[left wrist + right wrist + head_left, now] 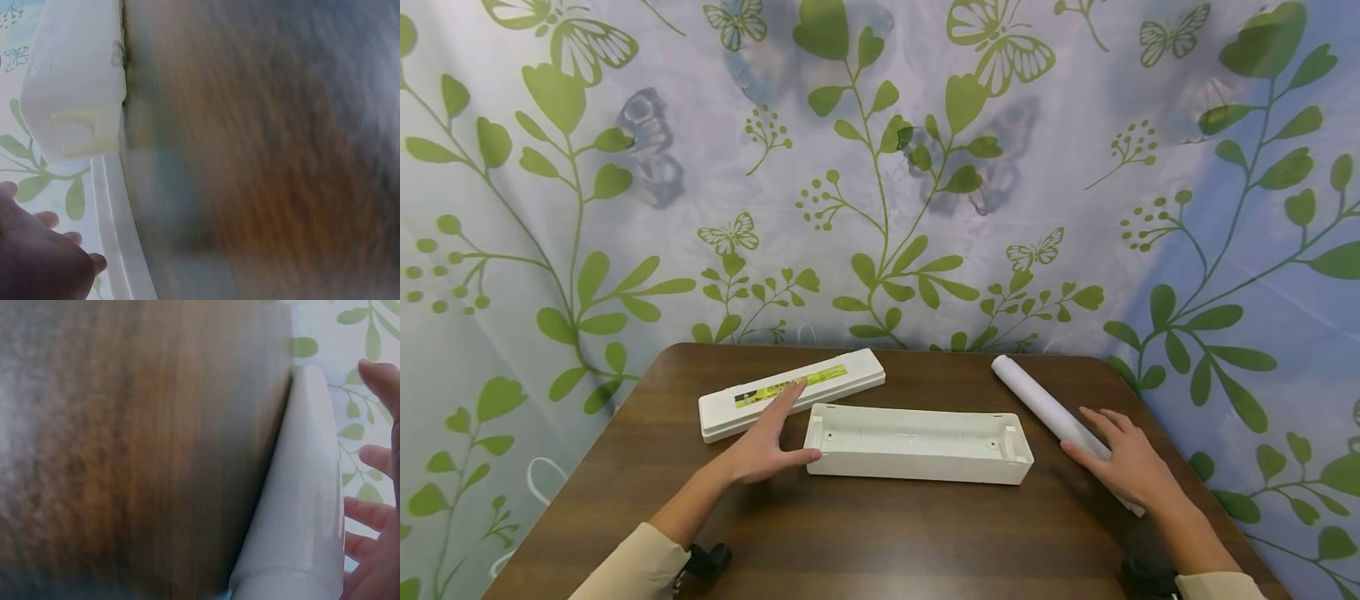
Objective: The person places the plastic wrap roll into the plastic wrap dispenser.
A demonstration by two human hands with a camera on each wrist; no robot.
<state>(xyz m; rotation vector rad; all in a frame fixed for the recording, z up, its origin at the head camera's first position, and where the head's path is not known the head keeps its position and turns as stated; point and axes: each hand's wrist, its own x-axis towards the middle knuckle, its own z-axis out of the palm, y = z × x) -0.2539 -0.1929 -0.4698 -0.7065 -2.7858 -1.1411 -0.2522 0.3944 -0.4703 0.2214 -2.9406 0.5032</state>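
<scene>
My left hand [763, 446] is spread between two long white plastic pieces, its thumb by the left end of an open box [917, 467]. Behind that hand lies a closed-looking white piece, like a lid [842, 385], with a yellow-green label; the fingers overlap it in the head view, and contact is hard to tell. On the right, my right hand [1131, 462] hovers over or rests lightly beside a smooth white roll [1045, 400], fingers spread. The roll [300, 494] stretches away past the fingers in the right wrist view. Neither hand grips anything.
Everything lies on a brown wooden table [880, 533] with rounded far corners. Behind it hangs a pale curtain [880, 167] printed with green leaves and butterflies. A dark wrist strap [707, 560] sits at the left cuff, another [1150, 575] at the right.
</scene>
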